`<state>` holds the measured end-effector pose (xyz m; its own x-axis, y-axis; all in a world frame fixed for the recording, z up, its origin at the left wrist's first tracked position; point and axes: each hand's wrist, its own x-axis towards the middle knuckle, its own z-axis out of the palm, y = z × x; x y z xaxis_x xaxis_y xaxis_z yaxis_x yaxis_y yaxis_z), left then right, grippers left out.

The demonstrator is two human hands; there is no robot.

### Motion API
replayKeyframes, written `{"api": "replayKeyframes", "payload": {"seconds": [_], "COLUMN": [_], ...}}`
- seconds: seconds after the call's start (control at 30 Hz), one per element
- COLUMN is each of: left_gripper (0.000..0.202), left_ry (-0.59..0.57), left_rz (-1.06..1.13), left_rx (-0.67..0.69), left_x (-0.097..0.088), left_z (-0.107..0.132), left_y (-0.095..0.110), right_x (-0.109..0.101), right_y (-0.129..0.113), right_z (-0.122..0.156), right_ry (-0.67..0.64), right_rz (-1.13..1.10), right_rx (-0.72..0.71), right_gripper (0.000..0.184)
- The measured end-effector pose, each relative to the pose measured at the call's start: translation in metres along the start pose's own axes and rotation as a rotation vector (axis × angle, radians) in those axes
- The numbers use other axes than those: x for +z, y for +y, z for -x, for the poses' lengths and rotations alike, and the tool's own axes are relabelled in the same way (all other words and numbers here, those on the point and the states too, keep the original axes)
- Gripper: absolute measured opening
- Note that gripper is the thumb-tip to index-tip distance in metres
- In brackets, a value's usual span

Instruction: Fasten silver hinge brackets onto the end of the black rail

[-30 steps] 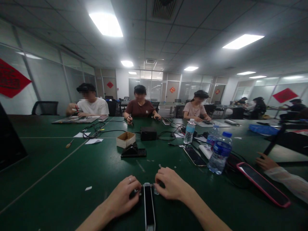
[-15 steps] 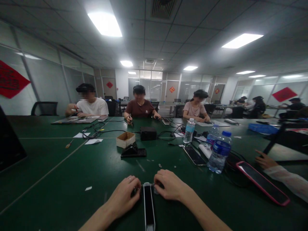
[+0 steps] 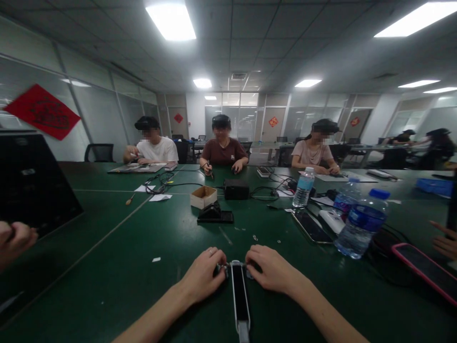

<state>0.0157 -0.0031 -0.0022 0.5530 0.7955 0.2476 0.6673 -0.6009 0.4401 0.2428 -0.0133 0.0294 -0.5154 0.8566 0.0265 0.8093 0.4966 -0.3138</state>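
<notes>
A long narrow device with a pale frame and black face (image 3: 240, 293) lies on the green table, pointing away from me. My left hand (image 3: 203, 276) is at the left of its far end, fingers curled in a pinch around a small metallic piece (image 3: 223, 271) that is mostly covered. On the opposite side, my right hand (image 3: 274, 272) is closed too, its fingertips on another small greyish piece (image 3: 249, 273). I cannot make out the kind of either piece. Beyond the hands lie tiny white rings (image 3: 254, 237).
Ahead stand a black stand (image 3: 215, 216), a small open box (image 3: 203, 197) and a black box (image 3: 236, 189). Bottles (image 3: 364, 224), a phone (image 3: 311, 227) and cables are at right. Co-workers sit opposite; another person's hand (image 3: 17, 240) is at left, by a black monitor (image 3: 32, 186).
My view has turned left, so everything sits further right, and a neighbour's hand shows at the left edge. Both my hands keep nearly the same hold beside the device.
</notes>
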Motion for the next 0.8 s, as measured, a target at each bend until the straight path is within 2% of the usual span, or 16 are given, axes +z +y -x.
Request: {"api": "replayKeyframes", "payload": {"seconds": [0.27, 0.47, 0.8], "left_gripper": [0.013, 0.011, 0.014], "left_ry": [-0.013, -0.032, -0.003], "left_rz": [0.082, 0.053, 0.082], "left_rx": [-0.005, -0.020, -0.003], "left_x": [-0.0011, -0.0060, -0.0012], "left_z": [-0.0009, -0.0009, 0.0004], "left_y": [-0.0012, -0.0014, -0.0054], "right_x": [0.0028, -0.0006, 0.0008], "right_y": [0.0033, 0.0009, 0.0002], "right_z": [-0.0002, 0.0009, 0.0001], "right_ry": [0.009, -0.022, -0.016], "right_rz": [0.021, 0.010, -0.010], "right_rx": [-0.028, 0.000, 0.010], "right_gripper": [0.017, 0.018, 0.017]}}
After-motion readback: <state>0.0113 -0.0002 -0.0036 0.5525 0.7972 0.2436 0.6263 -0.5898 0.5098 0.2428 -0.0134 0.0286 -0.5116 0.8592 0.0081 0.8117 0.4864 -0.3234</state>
